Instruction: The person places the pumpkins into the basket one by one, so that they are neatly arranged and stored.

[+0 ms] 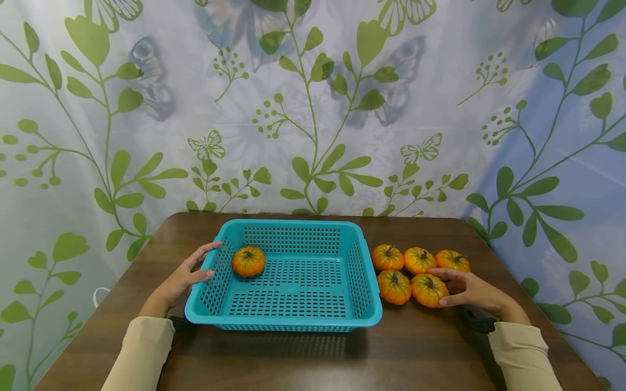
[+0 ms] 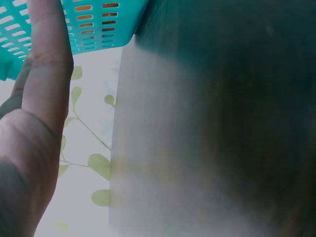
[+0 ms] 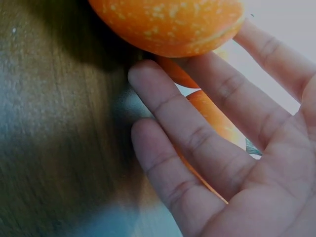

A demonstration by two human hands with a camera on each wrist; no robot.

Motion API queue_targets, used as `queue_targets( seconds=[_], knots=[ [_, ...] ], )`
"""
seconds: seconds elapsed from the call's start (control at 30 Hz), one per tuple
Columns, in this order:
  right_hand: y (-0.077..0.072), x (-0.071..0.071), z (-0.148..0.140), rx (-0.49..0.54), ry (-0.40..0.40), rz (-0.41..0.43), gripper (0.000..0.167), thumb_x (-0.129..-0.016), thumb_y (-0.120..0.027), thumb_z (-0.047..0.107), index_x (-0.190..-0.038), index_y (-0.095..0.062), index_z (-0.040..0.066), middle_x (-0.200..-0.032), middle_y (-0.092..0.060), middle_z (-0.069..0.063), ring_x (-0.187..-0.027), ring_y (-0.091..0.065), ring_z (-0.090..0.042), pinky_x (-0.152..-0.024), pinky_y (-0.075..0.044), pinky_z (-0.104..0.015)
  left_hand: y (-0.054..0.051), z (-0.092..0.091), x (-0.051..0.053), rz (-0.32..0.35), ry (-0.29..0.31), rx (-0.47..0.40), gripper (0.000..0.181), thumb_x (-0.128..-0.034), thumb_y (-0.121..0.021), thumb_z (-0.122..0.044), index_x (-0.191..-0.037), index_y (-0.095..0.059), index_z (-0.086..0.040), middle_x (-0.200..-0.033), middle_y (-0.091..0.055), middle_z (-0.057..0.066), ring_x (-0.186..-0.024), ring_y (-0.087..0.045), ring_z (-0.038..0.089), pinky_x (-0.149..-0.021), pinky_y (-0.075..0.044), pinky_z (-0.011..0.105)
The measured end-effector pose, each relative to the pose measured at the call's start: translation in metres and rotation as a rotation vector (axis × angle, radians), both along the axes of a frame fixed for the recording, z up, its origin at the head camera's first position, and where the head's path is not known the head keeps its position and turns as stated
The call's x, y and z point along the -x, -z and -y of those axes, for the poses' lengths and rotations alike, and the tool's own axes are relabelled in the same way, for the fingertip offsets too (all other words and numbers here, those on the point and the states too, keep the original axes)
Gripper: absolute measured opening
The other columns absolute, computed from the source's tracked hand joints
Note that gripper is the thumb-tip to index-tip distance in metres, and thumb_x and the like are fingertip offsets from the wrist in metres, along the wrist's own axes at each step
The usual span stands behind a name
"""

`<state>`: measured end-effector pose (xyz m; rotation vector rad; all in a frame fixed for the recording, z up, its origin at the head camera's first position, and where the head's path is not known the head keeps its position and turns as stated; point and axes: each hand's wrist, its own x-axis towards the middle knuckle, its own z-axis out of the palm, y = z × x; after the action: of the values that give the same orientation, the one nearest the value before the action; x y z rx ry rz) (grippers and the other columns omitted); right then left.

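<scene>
A turquoise plastic basket (image 1: pixel 290 321) with slotted walls stands on the table, and a small orange pumpkin (image 1: pixel 249 262) sits in its left part. My left hand (image 1: pixel 183 279) rests at the basket's left rim, thumb and fingertips touching it; the left wrist view shows a straight finger along the slotted wall. To the right of the basket, several more small pumpkins (image 1: pixel 394 287) sit close together in two rows. With thumb and forefinger, my right hand (image 1: pixel 467 290) holds the front-right pumpkin (image 1: pixel 428 290) at its right side. In the right wrist view its other fingers extend below the pumpkin (image 3: pixel 170 24).
The brown wooden table (image 1: pixel 274 364) runs up to a leaf-and-butterfly patterned curtain (image 1: pixel 313 108) at the back. Bare tabletop lies in front of the basket. A thin white loop (image 1: pixel 100 296) shows at the table's left edge.
</scene>
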<state>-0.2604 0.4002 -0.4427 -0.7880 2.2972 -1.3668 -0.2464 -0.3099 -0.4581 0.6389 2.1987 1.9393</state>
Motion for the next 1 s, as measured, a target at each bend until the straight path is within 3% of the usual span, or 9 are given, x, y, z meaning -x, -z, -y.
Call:
queue_targets(
  seconds=[0.37, 0.53, 0.73, 1.0],
  knots=[
    [-0.005, -0.002, -0.001, 0.036, -0.013, -0.036, 0.060, -0.099, -0.071, -0.004, -0.152, -0.045, -0.016, -0.141, -0.058, 0.017, -0.122, -0.061, 0.003, -0.092, -0.057, -0.025, 0.000, 0.000, 0.001, -0.014, 0.006, 0.005, 0.060, -0.1063, -0.058, -0.015, -0.160, -0.045, -0.037, -0.165, -0.020, 0.040, -0.124, -0.058, 0.012, -0.093, -0.060, 0.036],
    [-0.009, -0.003, 0.001, 0.060, -0.020, -0.030, 0.057, -0.099, -0.070, -0.006, -0.152, -0.048, -0.012, -0.141, -0.058, 0.019, -0.123, -0.061, 0.003, -0.092, -0.058, -0.026, 0.000, 0.000, 0.001, -0.017, 0.007, 0.002, 0.060, -0.1064, -0.058, -0.015, -0.160, -0.045, -0.037, -0.164, -0.021, 0.040, -0.124, -0.058, 0.012, -0.093, -0.061, 0.036],
    [-0.016, -0.007, 0.005, 0.036, -0.002, -0.101, 0.058, -0.098, -0.071, -0.006, -0.149, -0.046, -0.018, -0.142, -0.058, 0.026, -0.127, -0.055, 0.010, -0.093, -0.056, -0.022, 0.000, -0.001, 0.001, -0.021, 0.011, -0.004, 0.060, -0.1064, -0.057, -0.013, -0.160, -0.046, -0.037, -0.164, -0.021, 0.039, -0.124, -0.058, 0.012, -0.093, -0.061, 0.036],
    [-0.025, -0.012, 0.011, 0.059, 0.028, -0.124, 0.056, -0.097, -0.071, -0.008, -0.148, -0.049, -0.014, -0.137, -0.062, 0.022, -0.121, -0.063, 0.002, -0.088, -0.060, -0.027, 0.001, 0.000, 0.001, -0.015, 0.007, -0.005, 0.060, -0.1067, -0.058, -0.013, -0.161, -0.046, -0.036, -0.165, -0.020, 0.038, -0.125, -0.058, 0.012, -0.093, -0.060, 0.036]
  ],
)
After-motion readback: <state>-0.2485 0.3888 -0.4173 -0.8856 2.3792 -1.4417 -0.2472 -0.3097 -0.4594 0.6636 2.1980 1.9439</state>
